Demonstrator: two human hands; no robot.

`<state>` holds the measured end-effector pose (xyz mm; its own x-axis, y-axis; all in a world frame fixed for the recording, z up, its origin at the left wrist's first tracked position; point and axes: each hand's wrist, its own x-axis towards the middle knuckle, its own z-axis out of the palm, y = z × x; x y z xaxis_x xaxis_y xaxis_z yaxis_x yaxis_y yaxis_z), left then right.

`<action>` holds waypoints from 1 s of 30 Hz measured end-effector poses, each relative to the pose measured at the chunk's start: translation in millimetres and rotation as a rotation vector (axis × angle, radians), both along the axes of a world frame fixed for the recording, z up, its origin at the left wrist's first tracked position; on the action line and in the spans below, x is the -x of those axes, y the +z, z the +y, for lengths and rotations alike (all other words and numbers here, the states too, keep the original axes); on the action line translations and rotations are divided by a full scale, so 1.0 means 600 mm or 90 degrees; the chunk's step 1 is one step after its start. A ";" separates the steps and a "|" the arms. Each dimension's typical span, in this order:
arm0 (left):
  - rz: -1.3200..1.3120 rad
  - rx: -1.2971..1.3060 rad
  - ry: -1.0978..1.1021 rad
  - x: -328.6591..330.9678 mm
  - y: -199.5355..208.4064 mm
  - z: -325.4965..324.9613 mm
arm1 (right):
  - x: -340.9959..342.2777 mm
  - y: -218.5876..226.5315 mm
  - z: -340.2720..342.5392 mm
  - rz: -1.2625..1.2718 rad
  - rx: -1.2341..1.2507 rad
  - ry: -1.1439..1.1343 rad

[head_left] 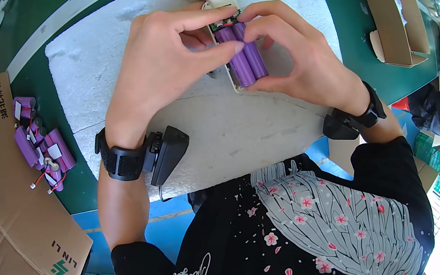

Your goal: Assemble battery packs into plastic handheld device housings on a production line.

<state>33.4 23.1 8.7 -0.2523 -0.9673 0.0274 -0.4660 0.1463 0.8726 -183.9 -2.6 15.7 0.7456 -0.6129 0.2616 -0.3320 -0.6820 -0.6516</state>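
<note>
A cream-white handheld fan (220,1) lies at the far middle of the white foam pad, its round head pointing away from me. Its handle is uncovered, showing a pack of two purple battery cells (243,67) and part of a green circuit board (222,23). My left hand (156,60) grips the handle from the left, with its thumb pressed on the cells. My right hand (305,52) pinches the battery pack, fingers at its upper end by the board and thumb at its lower end. The fingers partly hide the board and wiring.
The foam pad (205,152) rests on a green table (354,49). More purple battery packs (44,142) with wires lie at the left, beside a large cardboard box (0,194). A smaller open carton (396,18) stands at the right. Both my wrists wear black strapped devices (167,153).
</note>
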 end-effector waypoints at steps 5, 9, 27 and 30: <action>0.051 0.008 0.036 0.004 -0.009 0.002 | -0.008 0.001 -0.001 -0.002 -0.078 -0.008; 0.060 -0.025 0.045 0.004 -0.004 0.003 | -0.015 0.006 -0.001 0.014 -0.117 -0.012; 0.158 -0.061 0.036 0.007 -0.012 0.001 | -0.012 0.009 -0.020 -0.038 -0.216 0.029; 0.169 -0.056 0.033 0.008 -0.010 0.001 | -0.013 0.009 -0.025 0.055 0.024 0.039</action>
